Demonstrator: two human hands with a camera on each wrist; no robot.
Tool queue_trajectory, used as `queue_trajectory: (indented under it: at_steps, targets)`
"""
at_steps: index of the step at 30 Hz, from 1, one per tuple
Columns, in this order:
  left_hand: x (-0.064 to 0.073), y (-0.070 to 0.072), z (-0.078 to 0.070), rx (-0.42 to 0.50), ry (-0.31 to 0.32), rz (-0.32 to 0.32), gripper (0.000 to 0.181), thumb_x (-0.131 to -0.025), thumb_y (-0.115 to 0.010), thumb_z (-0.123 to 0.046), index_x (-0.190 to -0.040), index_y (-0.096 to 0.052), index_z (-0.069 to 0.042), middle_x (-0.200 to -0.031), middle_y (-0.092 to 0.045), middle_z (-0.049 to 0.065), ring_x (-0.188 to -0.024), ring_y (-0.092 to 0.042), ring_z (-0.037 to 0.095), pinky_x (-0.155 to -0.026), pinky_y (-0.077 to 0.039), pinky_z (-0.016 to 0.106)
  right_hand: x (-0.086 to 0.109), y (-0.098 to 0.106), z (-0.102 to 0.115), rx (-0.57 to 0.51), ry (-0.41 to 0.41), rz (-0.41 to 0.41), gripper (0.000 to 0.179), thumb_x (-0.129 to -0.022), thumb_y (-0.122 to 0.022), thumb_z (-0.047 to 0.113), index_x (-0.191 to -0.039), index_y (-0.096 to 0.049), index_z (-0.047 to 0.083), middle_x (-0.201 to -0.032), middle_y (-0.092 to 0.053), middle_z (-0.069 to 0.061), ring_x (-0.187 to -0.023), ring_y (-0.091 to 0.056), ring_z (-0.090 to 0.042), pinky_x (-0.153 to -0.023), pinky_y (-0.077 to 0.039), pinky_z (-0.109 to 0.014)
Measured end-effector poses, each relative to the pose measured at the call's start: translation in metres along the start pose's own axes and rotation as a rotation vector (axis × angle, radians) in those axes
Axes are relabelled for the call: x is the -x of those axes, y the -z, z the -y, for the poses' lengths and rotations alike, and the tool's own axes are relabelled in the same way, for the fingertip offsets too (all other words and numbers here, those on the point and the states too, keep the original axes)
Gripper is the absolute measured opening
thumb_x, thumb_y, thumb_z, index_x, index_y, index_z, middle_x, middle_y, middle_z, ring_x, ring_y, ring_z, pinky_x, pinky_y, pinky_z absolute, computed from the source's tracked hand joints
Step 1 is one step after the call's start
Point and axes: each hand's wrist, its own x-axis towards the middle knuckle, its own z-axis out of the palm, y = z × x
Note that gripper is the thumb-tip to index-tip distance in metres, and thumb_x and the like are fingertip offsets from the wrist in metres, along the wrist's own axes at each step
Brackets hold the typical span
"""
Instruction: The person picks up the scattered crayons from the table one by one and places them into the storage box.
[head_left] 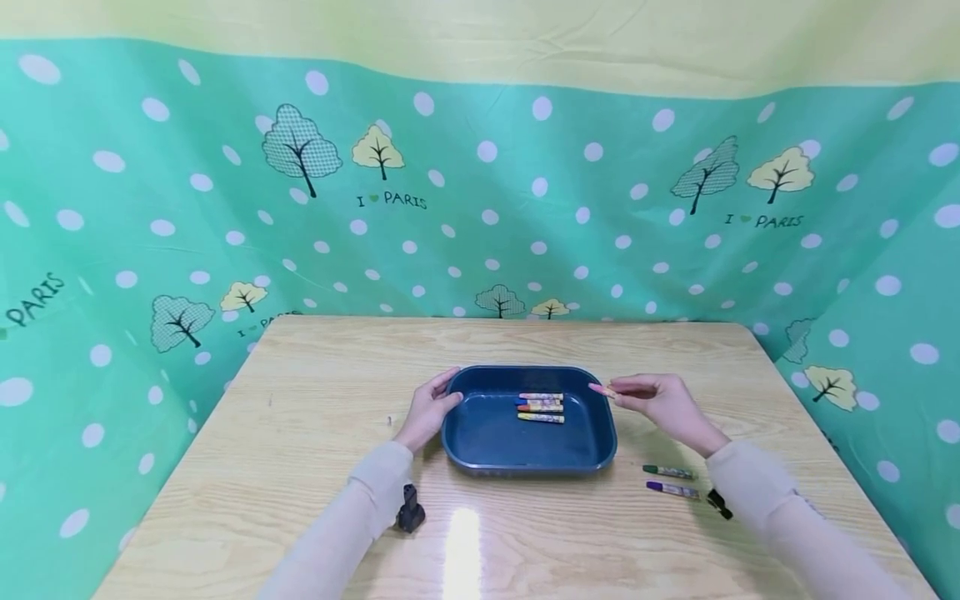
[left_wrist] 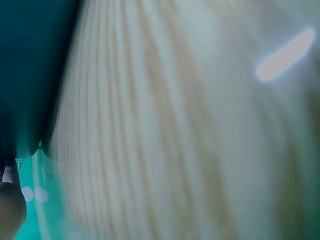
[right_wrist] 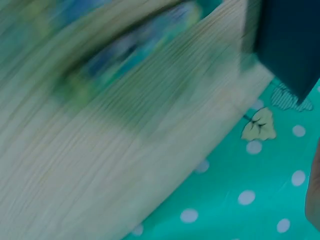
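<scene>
A dark blue plastic tray (head_left: pixel 487 442) sits on the wooden table, its wall (left_wrist: pixel 35 75) close up in the left wrist view. My left hand (head_left: pixel 430 408) grips its left rim, thumb over the edge and fingers outside. Between thumb and fingertips, my right hand (head_left: pixel 663 404) pinches a pink crayon (head_left: pixel 602 390) at the tray's right rim, tip pointing inward. Several crayons lie side by side in the tray, among them a red one (head_left: pixel 540 408) and a yellow one (head_left: pixel 541 418). On the table below my right hand lie a green crayon (head_left: pixel 667 472) and a purple crayon (head_left: pixel 672 490).
The wooden table (head_left: pixel 330 375) ends at a green polka-dot cloth (head_left: pixel 450 192) hung behind and along both sides. Black wrist mounts show on the left wrist (head_left: pixel 409 510) and right wrist (head_left: pixel 719 503). Lamp glare (head_left: pixel 462 550) shines on the table in front.
</scene>
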Motion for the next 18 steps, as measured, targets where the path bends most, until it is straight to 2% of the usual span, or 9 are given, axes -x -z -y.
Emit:
queue_trajectory:
  at_steps: [7, 12, 18]
  targets:
    - [0.002, 0.001, -0.002, -0.004, -0.01, 0.006, 0.048, -0.088, -0.052, 0.0, -0.135, -0.042, 0.001, -0.137, -0.044, 0.021, -0.125, -0.044, 0.033, -0.102, -0.04, 0.038, -0.014, -0.028, 0.014, -0.026, -0.009, 0.029, 0.035, -0.083, -0.066, 0.021, -0.114, -0.065, 0.005, -0.115, -0.064, -0.014, -0.102, -0.062, -0.024, -0.082, -0.055, -0.029]
    - [0.001, 0.001, -0.001, -0.011, -0.009, 0.007, 0.048, -0.088, -0.052, 0.001, -0.135, -0.042, 0.002, -0.137, -0.043, 0.022, -0.125, -0.044, 0.033, -0.102, -0.04, 0.038, -0.022, -0.045, 0.019, -0.015, 0.029, 0.052, 0.031, -0.082, -0.067, 0.015, -0.112, -0.066, 0.004, -0.111, -0.066, -0.011, -0.1, -0.063, -0.022, -0.08, -0.056, -0.028]
    - [-0.01, 0.002, 0.019, 0.012, -0.01, -0.003, 0.048, -0.088, -0.053, -0.001, -0.135, -0.044, -0.003, -0.138, -0.044, 0.02, -0.125, -0.044, 0.033, -0.102, -0.041, 0.038, -0.03, -0.066, 0.023, -0.031, 0.073, 0.072, 0.029, -0.081, -0.067, 0.01, -0.109, -0.067, 0.002, -0.104, -0.069, -0.01, -0.094, -0.065, -0.019, -0.078, -0.056, -0.027]
